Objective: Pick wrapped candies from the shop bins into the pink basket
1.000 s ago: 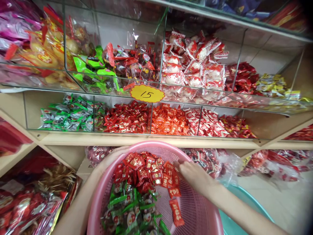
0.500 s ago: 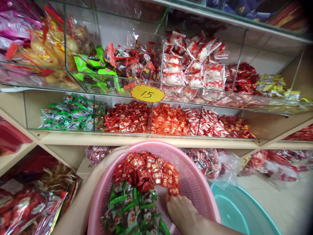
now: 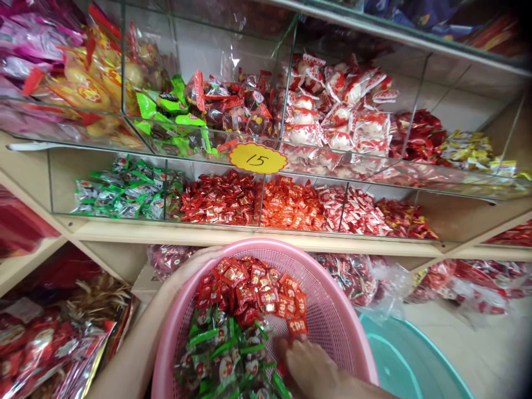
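Observation:
A pink mesh basket [image 3: 336,299] stands tilted below the shelf. Inside it, red-wrapped candies [image 3: 245,282] lie at the back, a few orange-red packets [image 3: 292,305] to their right, and green-and-clear packets [image 3: 226,360] at the front left. My left hand [image 3: 199,261] grips the basket's upper left rim, its fingertips partly out of sight. Down in the basket, right of the green packets, my right hand [image 3: 305,363] is blurred, with its fingers bent down and mostly hidden; something dark red shows beneath them.
Above the basket, glass-fronted shelf bins [image 3: 299,235] hold wrapped sweets, with a yellow "15" tag [image 3: 258,158]. A teal tub [image 3: 415,354] is at the lower right. Bagged candies [image 3: 349,277] lie under the shelf; red packages [image 3: 45,349] fill the lower left.
My right hand has shifted slightly down within the basket, and dark red now shows under its fingers. The shelf view has moved a little to the right. My left hand stays on the rim.

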Demonstrator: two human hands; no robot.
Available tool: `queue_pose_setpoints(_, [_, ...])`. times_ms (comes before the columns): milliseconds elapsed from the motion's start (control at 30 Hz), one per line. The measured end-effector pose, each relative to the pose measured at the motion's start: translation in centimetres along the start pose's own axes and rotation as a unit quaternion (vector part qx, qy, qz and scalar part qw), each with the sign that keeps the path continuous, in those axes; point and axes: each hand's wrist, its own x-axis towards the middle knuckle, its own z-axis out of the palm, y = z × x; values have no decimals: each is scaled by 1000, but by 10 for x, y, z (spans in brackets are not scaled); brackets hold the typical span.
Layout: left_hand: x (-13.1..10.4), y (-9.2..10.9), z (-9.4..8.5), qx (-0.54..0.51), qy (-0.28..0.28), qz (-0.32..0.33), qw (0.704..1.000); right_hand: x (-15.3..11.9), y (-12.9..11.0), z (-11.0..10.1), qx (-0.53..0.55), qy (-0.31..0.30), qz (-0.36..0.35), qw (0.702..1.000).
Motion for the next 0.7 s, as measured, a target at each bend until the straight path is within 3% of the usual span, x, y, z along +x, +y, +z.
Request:
queue_pose_setpoints(100, [0,0,0,-13,17,-12,1000,-3,-4,-15,-8,-25,42,999])
queue_pose_setpoints(200, [0,-2,-1,-14,34,-17,999,-6,-1,-50,28,-46,40,998])
queue_pose_setpoints(367, [8,-16,-6,-6,16,-3,1000,-1,23,-98,28,11,78,996])
queue_pose_setpoints(500, [14,-25,-10,-2,-34,20,999,8,37,-105,6,57,85,995])
queue_pose_setpoints(700, [13,-23,-11,15,-24,18,999,22,38,-100,-50,119,106,986])
